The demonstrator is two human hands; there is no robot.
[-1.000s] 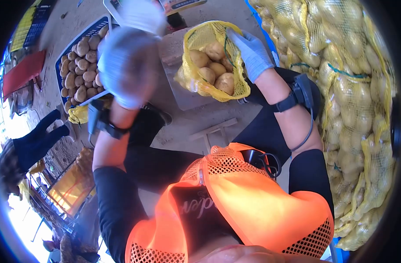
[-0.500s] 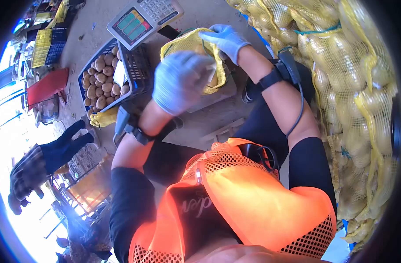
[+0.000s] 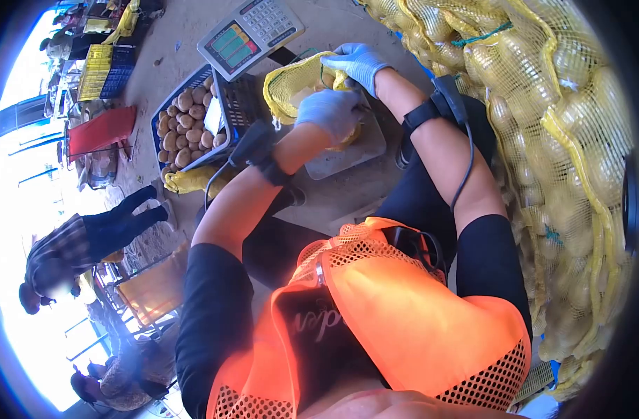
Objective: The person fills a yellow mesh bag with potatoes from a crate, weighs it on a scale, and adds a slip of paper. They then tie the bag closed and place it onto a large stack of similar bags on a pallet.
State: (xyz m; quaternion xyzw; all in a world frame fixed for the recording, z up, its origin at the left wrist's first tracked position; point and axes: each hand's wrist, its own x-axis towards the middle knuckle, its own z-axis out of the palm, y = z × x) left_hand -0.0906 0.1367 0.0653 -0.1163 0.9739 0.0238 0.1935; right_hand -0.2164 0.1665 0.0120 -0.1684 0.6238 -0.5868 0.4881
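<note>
A yellow mesh bag (image 3: 283,94) stands with its mouth open on a scale's grey platform (image 3: 347,162), with pale brown potatoes partly visible inside. My right hand (image 3: 361,65), in a light blue glove, pinches the bag's rim at its far side. My left hand (image 3: 326,114), gloved alike, lies across the near side of the bag mouth. Its fingers are curled against the right part of the bag, and whatever they hold is hidden. Part of the bag shows below this hand.
The scale's display panel (image 3: 251,35) rises beyond the bag. To the left is a blue crate (image 3: 159,143) of potatoes, with a yellow mesh bag (image 3: 194,180) by it. Filled potato sacks (image 3: 550,153) are stacked along my right. A person (image 3: 89,241) is farther left.
My left hand has moved right and down across the bag mouth, and its motion blur is gone. My right hand stays on the rim. The view has shifted slightly.
</note>
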